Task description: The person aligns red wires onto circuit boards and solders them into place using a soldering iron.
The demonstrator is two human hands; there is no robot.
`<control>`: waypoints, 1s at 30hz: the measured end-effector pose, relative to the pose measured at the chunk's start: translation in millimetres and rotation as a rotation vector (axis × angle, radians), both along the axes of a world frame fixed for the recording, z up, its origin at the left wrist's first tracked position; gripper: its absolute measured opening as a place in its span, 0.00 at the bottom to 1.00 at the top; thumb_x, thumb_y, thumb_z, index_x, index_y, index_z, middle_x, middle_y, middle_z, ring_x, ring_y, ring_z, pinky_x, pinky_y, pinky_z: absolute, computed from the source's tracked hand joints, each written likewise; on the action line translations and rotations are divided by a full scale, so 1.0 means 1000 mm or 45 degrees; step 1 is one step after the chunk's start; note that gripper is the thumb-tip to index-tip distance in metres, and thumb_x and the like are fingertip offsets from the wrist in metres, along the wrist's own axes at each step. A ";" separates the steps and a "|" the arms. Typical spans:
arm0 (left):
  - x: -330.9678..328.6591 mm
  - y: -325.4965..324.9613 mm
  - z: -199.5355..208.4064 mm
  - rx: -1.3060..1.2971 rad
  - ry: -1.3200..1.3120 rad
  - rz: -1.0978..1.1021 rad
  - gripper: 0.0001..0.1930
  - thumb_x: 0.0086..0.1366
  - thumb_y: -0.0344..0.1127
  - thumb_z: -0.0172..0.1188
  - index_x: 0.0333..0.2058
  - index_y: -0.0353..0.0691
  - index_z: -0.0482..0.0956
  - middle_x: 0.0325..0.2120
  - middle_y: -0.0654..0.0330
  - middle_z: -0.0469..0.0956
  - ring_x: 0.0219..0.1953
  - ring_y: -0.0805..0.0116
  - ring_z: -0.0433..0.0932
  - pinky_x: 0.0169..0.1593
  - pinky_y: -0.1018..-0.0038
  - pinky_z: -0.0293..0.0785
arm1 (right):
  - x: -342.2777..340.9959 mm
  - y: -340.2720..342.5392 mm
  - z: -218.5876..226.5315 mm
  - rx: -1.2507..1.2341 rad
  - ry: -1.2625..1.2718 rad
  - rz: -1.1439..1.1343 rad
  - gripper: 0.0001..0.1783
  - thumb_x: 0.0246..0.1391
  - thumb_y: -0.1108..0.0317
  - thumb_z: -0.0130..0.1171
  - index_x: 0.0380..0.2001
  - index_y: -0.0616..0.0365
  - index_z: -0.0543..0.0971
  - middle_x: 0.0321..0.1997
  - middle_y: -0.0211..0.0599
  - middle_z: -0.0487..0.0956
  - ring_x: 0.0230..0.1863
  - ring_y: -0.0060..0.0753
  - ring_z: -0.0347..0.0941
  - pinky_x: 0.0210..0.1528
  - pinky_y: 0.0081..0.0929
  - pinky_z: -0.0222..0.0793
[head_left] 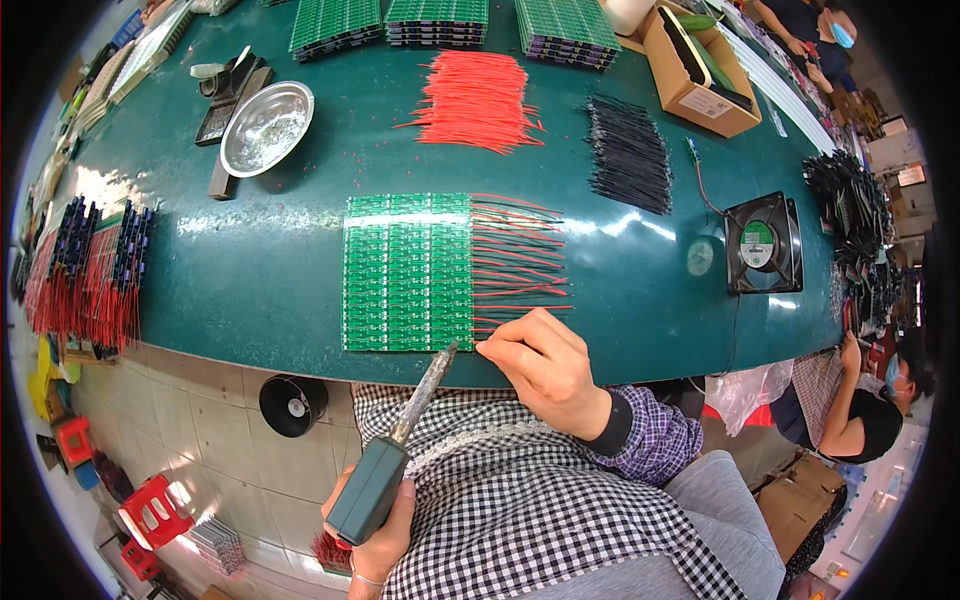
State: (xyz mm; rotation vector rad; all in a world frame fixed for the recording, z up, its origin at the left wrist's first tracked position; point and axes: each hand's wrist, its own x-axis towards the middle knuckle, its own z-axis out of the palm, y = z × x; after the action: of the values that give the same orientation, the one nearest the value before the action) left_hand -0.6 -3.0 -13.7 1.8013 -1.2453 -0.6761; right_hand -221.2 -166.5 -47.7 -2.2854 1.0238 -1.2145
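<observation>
My left hand (375,535) is closed around the dark green handle of a soldering iron (425,390). Its tip meets the lower right corner of a green circuit board panel (408,275), made up of several rows of small boards. Beside that corner, thumb and forefinger of my right hand (548,372) are pinched together on a thin wire, mostly hidden by the fingers. Red and black wires (520,250) stick out to the right along the panel's right edge, one above another.
Farther back lie a pile of red wires (475,100) and a bundle of black wires (628,152). A metal bowl (267,128) rests at the left, a fan (763,245) stands at the right. Stacked green panels (437,22) and a cardboard box (700,75) line the back. Co-workers sit at right.
</observation>
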 end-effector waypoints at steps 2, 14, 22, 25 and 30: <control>0.000 -0.001 0.002 -0.001 0.026 -0.026 0.11 0.48 0.23 0.70 0.32 0.30 0.81 0.27 0.54 0.79 0.25 0.62 0.77 0.29 0.71 0.73 | 0.000 0.000 0.000 0.007 0.004 0.007 0.15 0.39 0.84 0.71 0.34 0.63 0.82 0.31 0.36 0.79 0.29 0.34 0.75 0.28 0.26 0.70; -0.001 -0.003 0.009 0.062 0.035 -0.075 0.10 0.48 0.22 0.69 0.31 0.31 0.81 0.27 0.54 0.79 0.26 0.61 0.78 0.31 0.70 0.73 | 0.000 0.001 -0.001 -0.025 0.014 0.001 0.16 0.39 0.84 0.71 0.34 0.62 0.81 0.30 0.36 0.78 0.27 0.33 0.73 0.27 0.28 0.68; -0.001 -0.006 0.009 0.072 0.022 -0.090 0.10 0.47 0.21 0.69 0.31 0.31 0.82 0.28 0.53 0.80 0.27 0.61 0.79 0.31 0.71 0.75 | 0.000 0.001 -0.001 -0.022 0.012 -0.005 0.16 0.38 0.84 0.71 0.34 0.62 0.81 0.30 0.36 0.78 0.27 0.34 0.73 0.27 0.28 0.67; -0.003 -0.009 0.012 0.081 0.020 -0.078 0.10 0.47 0.21 0.69 0.31 0.31 0.81 0.27 0.54 0.79 0.26 0.61 0.78 0.30 0.71 0.74 | 0.000 0.001 -0.002 -0.018 0.012 -0.007 0.16 0.38 0.84 0.71 0.33 0.62 0.81 0.30 0.36 0.78 0.27 0.34 0.73 0.28 0.28 0.68; 0.002 -0.004 0.006 0.057 0.015 -0.076 0.09 0.48 0.22 0.68 0.30 0.31 0.80 0.25 0.56 0.77 0.23 0.63 0.75 0.28 0.71 0.71 | 0.000 0.001 -0.003 -0.004 0.001 -0.010 0.15 0.38 0.83 0.71 0.33 0.62 0.81 0.30 0.36 0.78 0.27 0.34 0.73 0.28 0.28 0.68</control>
State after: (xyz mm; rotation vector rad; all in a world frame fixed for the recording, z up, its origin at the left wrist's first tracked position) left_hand 1.4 -6.5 -7.8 1.7997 -1.2894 -0.7521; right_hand -221.1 -165.9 -50.9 -2.2866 1.0326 -1.2194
